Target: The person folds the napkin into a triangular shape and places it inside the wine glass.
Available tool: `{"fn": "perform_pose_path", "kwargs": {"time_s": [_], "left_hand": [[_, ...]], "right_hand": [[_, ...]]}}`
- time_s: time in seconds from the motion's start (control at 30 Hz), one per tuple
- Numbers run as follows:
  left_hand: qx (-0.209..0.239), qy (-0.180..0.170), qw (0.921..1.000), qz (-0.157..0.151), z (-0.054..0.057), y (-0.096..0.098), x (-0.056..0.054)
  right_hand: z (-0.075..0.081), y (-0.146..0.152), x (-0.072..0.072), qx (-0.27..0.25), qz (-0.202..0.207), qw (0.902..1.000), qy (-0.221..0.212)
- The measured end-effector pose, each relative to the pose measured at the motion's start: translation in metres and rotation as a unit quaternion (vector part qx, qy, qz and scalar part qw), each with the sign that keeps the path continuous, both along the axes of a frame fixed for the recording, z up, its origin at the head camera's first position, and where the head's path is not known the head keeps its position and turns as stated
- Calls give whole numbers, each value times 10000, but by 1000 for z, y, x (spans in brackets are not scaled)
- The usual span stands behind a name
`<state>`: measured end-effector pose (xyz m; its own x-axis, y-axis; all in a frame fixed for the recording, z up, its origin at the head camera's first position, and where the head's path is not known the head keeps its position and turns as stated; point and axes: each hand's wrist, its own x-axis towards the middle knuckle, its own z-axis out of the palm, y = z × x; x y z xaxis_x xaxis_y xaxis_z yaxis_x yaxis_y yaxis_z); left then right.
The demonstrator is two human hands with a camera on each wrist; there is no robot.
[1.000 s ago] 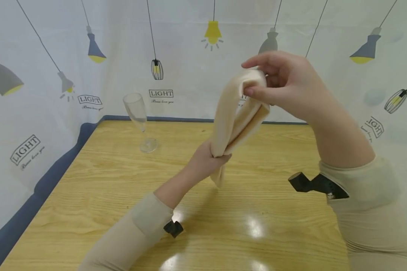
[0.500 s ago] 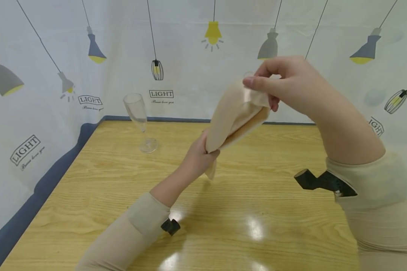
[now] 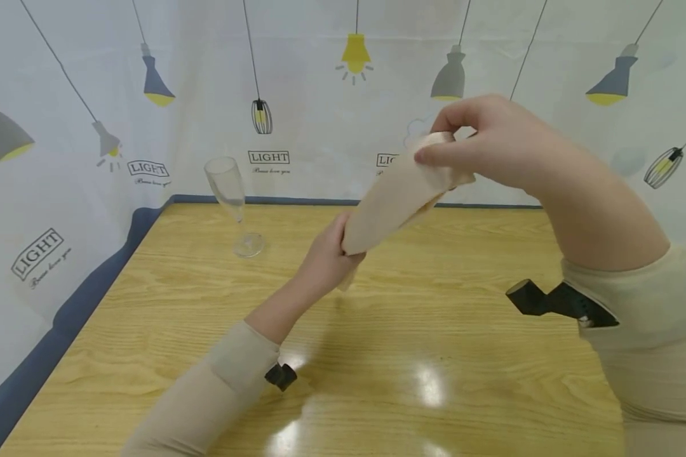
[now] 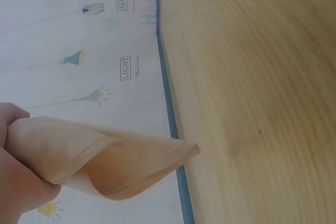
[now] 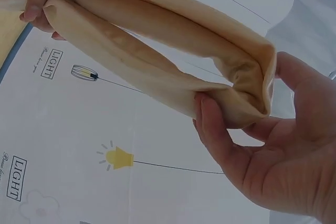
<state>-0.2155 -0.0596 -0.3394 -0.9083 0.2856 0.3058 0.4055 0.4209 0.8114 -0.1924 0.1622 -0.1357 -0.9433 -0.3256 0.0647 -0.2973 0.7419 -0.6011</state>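
A cream cloth napkin (image 3: 385, 206) slants in the air over the far middle of the table, stretched between both hands. My left hand (image 3: 322, 260) grips its gathered lower part, and a rolled tail (image 4: 128, 166) sticks out below that fist in the left wrist view. At the upper end, my right hand (image 3: 500, 143) holds the napkin between thumb and fingers. The right wrist view shows the cloth (image 5: 157, 85) as a long loop with a gap down its middle, the right hand (image 5: 294, 161) around its bent end. Some left fingers are hidden behind the cloth.
A clear champagne flute (image 3: 225, 181) stands at the far left of the wooden table (image 3: 463, 381). Behind the table hangs a white backdrop (image 3: 309, 95) printed with lamps, with a blue band along its bottom. Black wrist cameras sit on both beige sleeves (image 3: 640, 317).
The right hand has shifted its hold on the napkin's upper end and moved slightly right. The left hand has drifted left and up a little. The loop's opening has turned away from the head view.
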Motion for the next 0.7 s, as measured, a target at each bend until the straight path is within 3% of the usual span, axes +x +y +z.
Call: {"fn": "perform_pose_path", "kwargs": {"time_s": [0.13, 0.3, 0.5, 0.6, 0.7], "left_hand": [[-238, -250, 9990, -274, 1, -6, -3], [-437, -614, 9928, -929, 5, -13, -8], [128, -570, 9819, -1802, 22, -14, -9], [482, -620, 9773, -1966, 30, -11, -8], [752, -763, 9758, -1906, 36, -10, -5]], "right_hand": [[1, -1, 0, -16, 200, 9998, -3], [1, -4, 0, 14, 441, 9982, 416], [1, -10, 3, -165, 707, 9952, 655], [1, -14, 6, -359, 819, 9932, 741], [-1, -15, 8, -539, 921, 9905, 862]]}}
